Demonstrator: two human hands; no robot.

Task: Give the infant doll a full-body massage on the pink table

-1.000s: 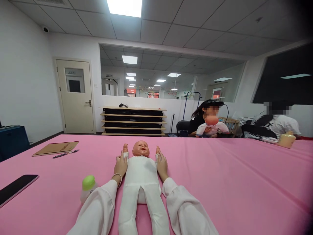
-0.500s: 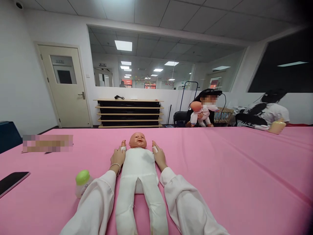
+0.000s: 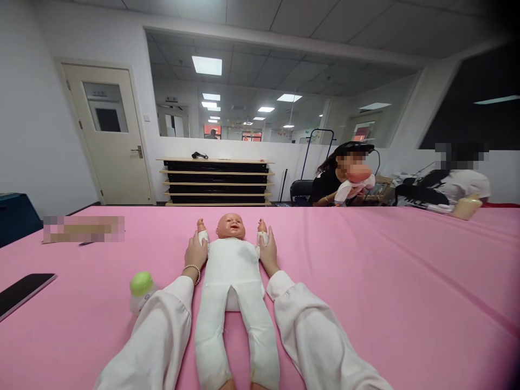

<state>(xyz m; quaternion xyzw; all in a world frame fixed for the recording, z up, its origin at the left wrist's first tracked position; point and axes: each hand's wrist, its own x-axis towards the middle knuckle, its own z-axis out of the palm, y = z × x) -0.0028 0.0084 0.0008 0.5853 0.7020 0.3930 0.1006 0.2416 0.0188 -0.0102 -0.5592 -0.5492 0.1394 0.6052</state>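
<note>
A baby doll [image 3: 233, 265] with a white cloth body lies on its back on the pink table cover [image 3: 345, 271], its head away from me. Its two arms are raised beside its head. My left hand [image 3: 196, 253], with a beaded bracelet at the wrist, is closed round the doll's arm on the left. On the other side my right hand [image 3: 268, 253] grips the doll's other arm, fingers pointing up along it. The doll's small hands show above my fingers.
A green-lidded bottle [image 3: 141, 292] stands by my left sleeve, and a phone [image 3: 24, 292] lies at the left edge. Across the table a person [image 3: 329, 181] holds another doll; a yellowish bottle [image 3: 467, 207] is at the far right.
The doll's arms have spread slightly outward from its head, with my hands still on them. The person across has lifted and turned their doll to the right. The view has tilted slightly.
</note>
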